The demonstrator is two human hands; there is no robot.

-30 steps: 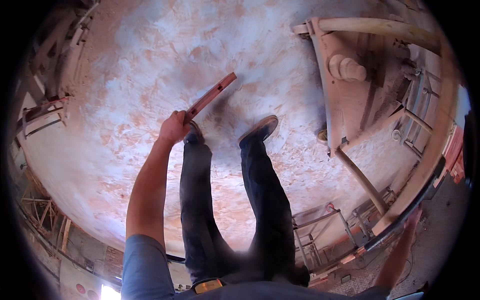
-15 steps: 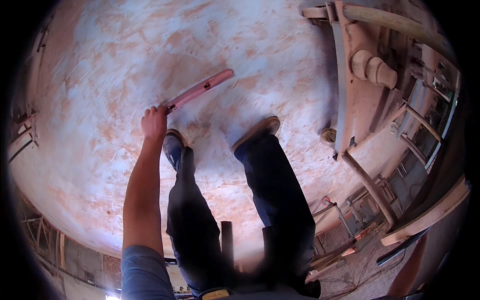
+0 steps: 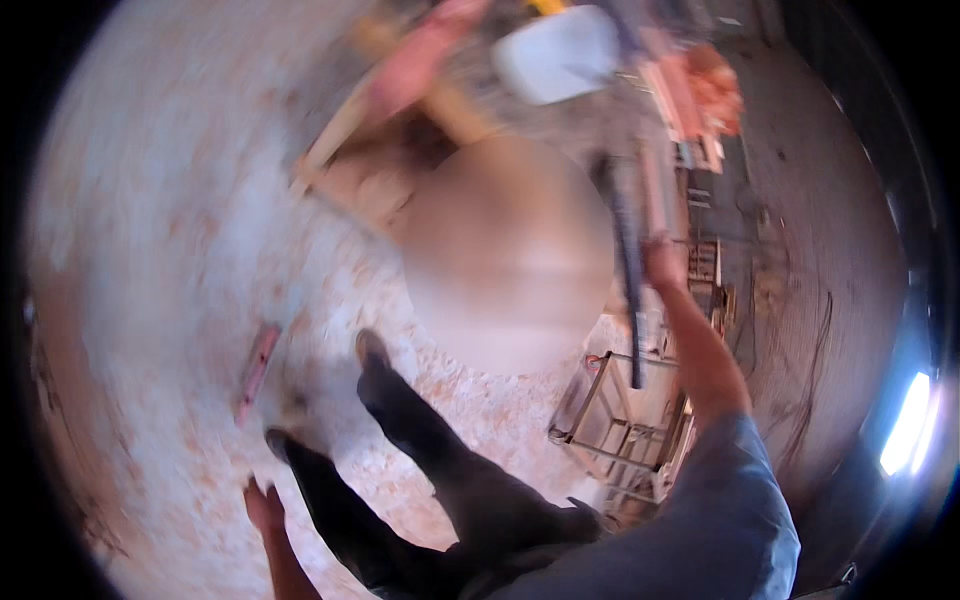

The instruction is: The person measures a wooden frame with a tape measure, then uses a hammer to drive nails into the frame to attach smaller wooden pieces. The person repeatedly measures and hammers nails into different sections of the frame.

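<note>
My left hand (image 3: pixel 264 505) is low at the left, its thumb and fingers apart and nothing in it. Ahead of it a curved reddish wooden strip (image 3: pixel 258 370) lies on the pale floor (image 3: pixel 150 300), apart from the hand. My right hand (image 3: pixel 664 262) reaches out at the right, smeared by motion, with its fingers curled. Close beside it stretches a long dark bar (image 3: pixel 628 270), and a pale wooden strip (image 3: pixel 654 185) runs up from the hand. Which of these it grips, I cannot tell.
A smooth round blur (image 3: pixel 510 255) hides the middle. Beyond it are a wooden frame (image 3: pixel 335 130) and a white container (image 3: pixel 560 52). A metal-framed cart (image 3: pixel 610 415) stands near my right arm, with an orange-red heap (image 3: pixel 712 88) farther off. My shoes (image 3: pixel 371 348) are on the floor.
The view has swung to the right. My left hand has let go of the reddish strip, which now lies on the floor. My right arm, earlier at the lower right edge, now shows plainly.
</note>
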